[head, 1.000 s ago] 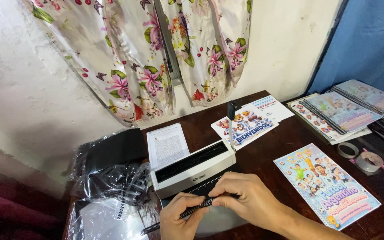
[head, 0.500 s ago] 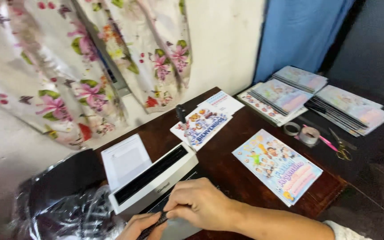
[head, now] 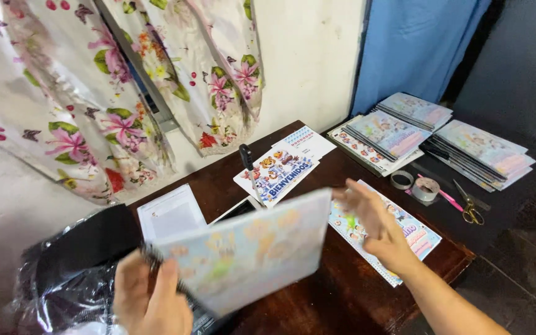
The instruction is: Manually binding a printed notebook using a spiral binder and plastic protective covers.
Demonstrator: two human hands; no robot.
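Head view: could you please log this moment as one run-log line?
left hand: grips spiral-bound booklet at its binding edge | right hand: open, at booklet's far edge | booklet: raised, blurred | below: wooden table

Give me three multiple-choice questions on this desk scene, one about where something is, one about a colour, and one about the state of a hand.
1. Where do the scissors lie?
A. at the right, by the tape rolls
B. on the black bag
C. under the curtain

2. What colour is the cloth hanging behind the stacked booklets?
A. red
B. blue
C. yellow

3. How is the left hand?
A. flat on the table
B. gripping the spiral-bound edge of the blurred booklet
C. out of view

Answers: 1 A, they lie beside the rolls. 2 B, it is plainly blue. 3 B, its fingers close on the booklet's edge, while the right hand is open.
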